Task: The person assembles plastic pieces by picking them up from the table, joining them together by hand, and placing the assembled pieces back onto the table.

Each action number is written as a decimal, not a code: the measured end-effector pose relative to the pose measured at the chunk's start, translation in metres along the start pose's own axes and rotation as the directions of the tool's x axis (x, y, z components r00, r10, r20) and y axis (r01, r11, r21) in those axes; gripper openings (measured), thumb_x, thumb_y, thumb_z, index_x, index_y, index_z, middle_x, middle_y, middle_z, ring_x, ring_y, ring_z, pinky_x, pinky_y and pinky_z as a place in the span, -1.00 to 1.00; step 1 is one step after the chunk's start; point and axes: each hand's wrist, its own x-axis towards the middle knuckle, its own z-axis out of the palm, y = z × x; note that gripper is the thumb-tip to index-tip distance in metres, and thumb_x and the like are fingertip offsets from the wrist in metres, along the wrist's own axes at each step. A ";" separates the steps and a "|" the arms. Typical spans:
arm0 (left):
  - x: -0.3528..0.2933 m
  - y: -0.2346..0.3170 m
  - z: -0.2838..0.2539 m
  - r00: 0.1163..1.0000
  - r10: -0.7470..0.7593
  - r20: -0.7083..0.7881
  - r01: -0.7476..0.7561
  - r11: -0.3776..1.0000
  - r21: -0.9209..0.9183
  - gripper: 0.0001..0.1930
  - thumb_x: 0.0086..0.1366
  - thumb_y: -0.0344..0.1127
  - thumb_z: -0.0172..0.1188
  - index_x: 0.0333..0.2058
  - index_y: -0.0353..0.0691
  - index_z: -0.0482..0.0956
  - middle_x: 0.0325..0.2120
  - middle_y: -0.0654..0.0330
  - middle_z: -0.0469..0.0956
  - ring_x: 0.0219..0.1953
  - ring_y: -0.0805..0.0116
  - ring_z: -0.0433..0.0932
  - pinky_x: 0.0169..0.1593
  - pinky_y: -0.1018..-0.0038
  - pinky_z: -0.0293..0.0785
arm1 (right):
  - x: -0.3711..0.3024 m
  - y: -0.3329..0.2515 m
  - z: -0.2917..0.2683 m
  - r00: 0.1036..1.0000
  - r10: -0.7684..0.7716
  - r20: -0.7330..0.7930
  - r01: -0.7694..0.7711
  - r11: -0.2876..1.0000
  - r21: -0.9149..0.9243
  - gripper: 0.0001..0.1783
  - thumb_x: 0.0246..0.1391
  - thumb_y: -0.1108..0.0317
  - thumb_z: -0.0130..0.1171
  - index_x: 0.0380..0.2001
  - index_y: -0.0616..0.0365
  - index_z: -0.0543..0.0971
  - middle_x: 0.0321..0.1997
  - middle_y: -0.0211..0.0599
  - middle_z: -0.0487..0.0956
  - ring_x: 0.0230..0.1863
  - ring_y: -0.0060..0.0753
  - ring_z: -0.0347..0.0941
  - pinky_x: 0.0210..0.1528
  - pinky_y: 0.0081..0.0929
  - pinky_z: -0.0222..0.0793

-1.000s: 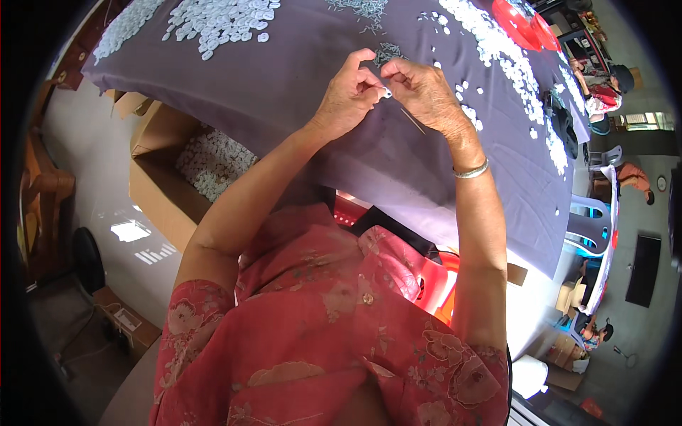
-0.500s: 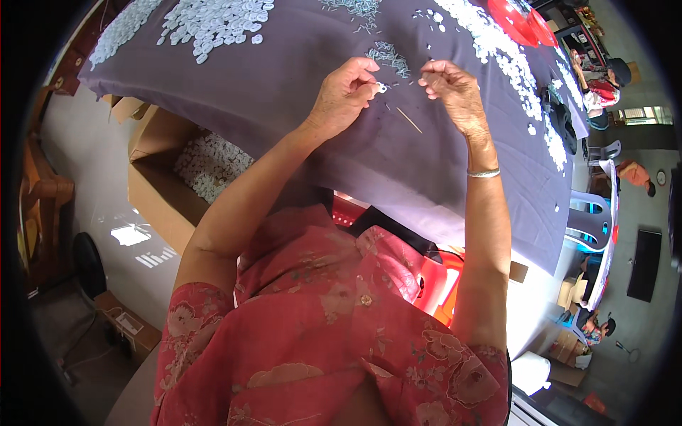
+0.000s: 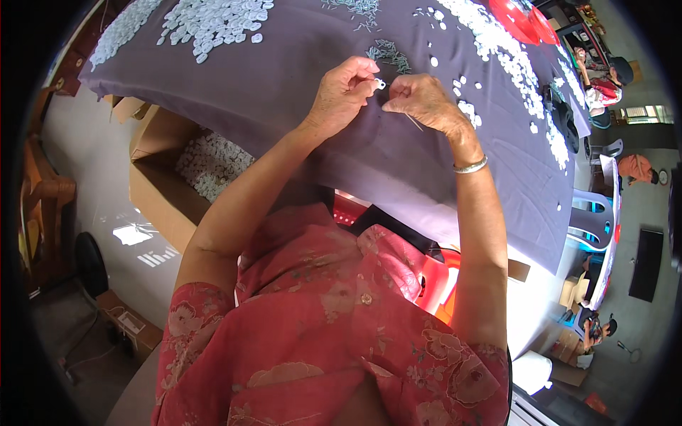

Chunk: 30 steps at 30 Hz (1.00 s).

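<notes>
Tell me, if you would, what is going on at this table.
The person's left hand pinches a small white plastic-looking piece above a greyish-purple tablecloth. The right hand is close beside it; whether it holds anything is unclear. Beyond lies a pile of thin grey-green rods, and farther left, a heap of rounded white pieces. More white pieces lie in a brown cardboard box.

Lighting: hard, brightest at right; lower left dim. Glare: pale grey floor (image 3: 99,170), crisp bright patches at left, burnt-out white at right. Shadow: left stretch of purple-grey cloth-covered counter (image 3: 298,64). Distortion: black curved rim, counter edges bowed. Detail: small white piece (image 3: 381,84) in left hand (image 3: 341,94) indistinct; far-right background soft.
</notes>
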 end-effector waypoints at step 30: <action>0.000 0.003 0.001 1.000 0.018 -0.014 -0.018 0.999 0.031 -0.62 0.17 -0.52 0.17 -0.03 -0.31 0.32 -0.49 0.30 0.51 -0.49 0.64 0.40 -0.40 0.66 0.36 | 0.009 0.005 0.042 0.943 0.043 -0.331 0.229 0.639 0.734 -0.91 0.07 0.52 0.07 -0.37 0.29 0.54 -0.51 -0.44 0.47 -0.57 -0.69 0.34 -0.53 -0.67 0.34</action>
